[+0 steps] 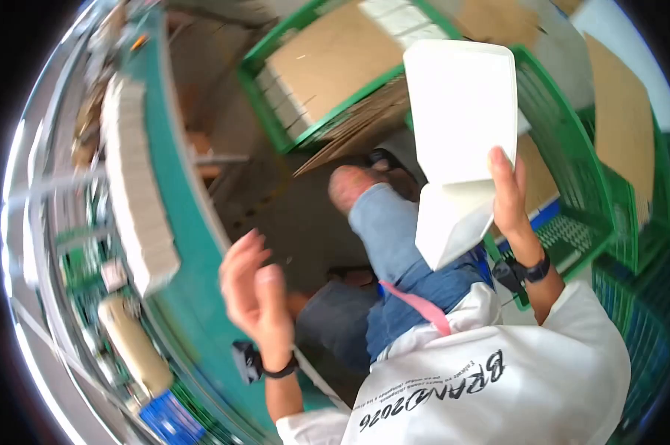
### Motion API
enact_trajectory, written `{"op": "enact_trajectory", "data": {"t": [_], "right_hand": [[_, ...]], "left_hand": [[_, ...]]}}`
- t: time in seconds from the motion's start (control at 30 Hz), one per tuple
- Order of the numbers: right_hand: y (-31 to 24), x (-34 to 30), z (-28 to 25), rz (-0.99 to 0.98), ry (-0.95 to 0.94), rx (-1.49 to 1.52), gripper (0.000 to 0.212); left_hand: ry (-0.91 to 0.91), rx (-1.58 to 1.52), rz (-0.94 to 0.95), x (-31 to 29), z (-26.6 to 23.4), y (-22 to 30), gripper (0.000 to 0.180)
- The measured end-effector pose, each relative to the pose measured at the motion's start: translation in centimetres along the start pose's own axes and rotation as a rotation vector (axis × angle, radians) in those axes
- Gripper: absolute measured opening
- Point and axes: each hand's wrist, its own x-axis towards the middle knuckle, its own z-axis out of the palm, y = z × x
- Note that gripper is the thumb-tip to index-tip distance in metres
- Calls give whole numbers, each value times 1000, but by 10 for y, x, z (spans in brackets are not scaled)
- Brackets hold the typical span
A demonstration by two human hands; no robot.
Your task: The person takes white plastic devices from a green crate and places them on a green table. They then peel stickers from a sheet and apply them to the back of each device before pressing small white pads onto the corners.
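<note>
White container (461,111): unfolded into 2 joined parts, at 2 o'clock from the middle of the view, raised above the blue jeans (389,233) and well apart from the table.
Right hand (509,196): holds the container's right edge near the crease, the thumb in front, the other fingers mostly hidden; a grip there probably steadies both parts with 1 hand.
Left hand (255,293): at 8 o'clock, blurred, by the table's edge; its fingers are loosely bent, thumb apart, with nothing visible in them.
White stack (136,178): a long nested row at 9 o'clock, lying along the table, likely to keep the pieces orderly and within reach.
Table (183,200): green, running from 11 to 7 o'clock, with a beige cylinder (135,345) beyond it at 8 o'clock.
Green crates: 1 at 12 o'clock (279,137) bears a cardboard sheet (335,59), perhaps as a cover; another (565,126) stands between 2 and 3.
Floor (272,237): dark, between table and legs.
</note>
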Motion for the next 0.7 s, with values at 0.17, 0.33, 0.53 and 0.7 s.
{"op": "enact_trajectory", "data": {"t": [0.17, 0.33, 0.53, 0.7], "right_hand": [[-26, -17, 31, 11, -436, -20, 59], [-54, -44, 76, -3, -698, -75, 55], [-58, -95, 119, -44, -891, -120, 53], [-48, -110, 124, -21, -1105, -122, 53]], "left_hand": [[-164, -377, 22, -36, 94, 56, 77], [67, -313, 106, -73, 69, 65, 81], [410, -688, -179, -134, 20, 58, 78], [529, -732, -242, -167, 12, 54, 72]]}}
